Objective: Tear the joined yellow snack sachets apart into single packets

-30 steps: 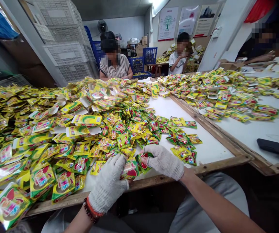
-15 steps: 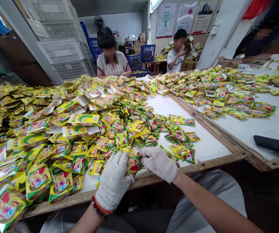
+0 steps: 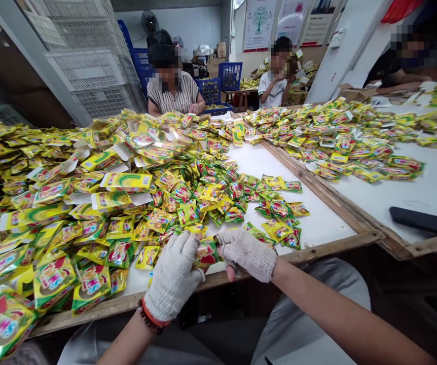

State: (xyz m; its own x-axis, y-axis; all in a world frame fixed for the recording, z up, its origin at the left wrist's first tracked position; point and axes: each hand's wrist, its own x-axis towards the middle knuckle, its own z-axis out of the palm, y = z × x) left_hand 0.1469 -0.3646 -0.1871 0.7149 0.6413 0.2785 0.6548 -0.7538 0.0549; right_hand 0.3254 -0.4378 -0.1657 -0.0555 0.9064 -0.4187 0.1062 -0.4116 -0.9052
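My left hand (image 3: 176, 276), in a white knit glove with bare fingertips, grips a small yellow-green candy pack (image 3: 206, 253) printed with red fruit. Its fingers cover the left side, so whether this is a carton or a sachet is unclear. My right hand (image 3: 247, 253), gloved alike, has curled fingers against the pack's right edge, with its thumb lower down. Both hands are just above the table's near wooden edge. Beyond them lies a heap of small candy sachets (image 3: 188, 213). Printed candy cartons (image 3: 127, 181), some with flaps open, are piled to the left.
A wooden strip (image 3: 317, 190) divides the white tabletop (image 3: 254, 157). More cartons (image 3: 340, 147) and a dark flat object (image 3: 424, 221) lie on the right. Several people sit around, one (image 3: 175, 94) across the table. White crates (image 3: 89, 71) are stacked behind at left.
The view has shifted slightly. My right thumb has come down away from the pack and shows below the fingers. The left hand still holds the pack.
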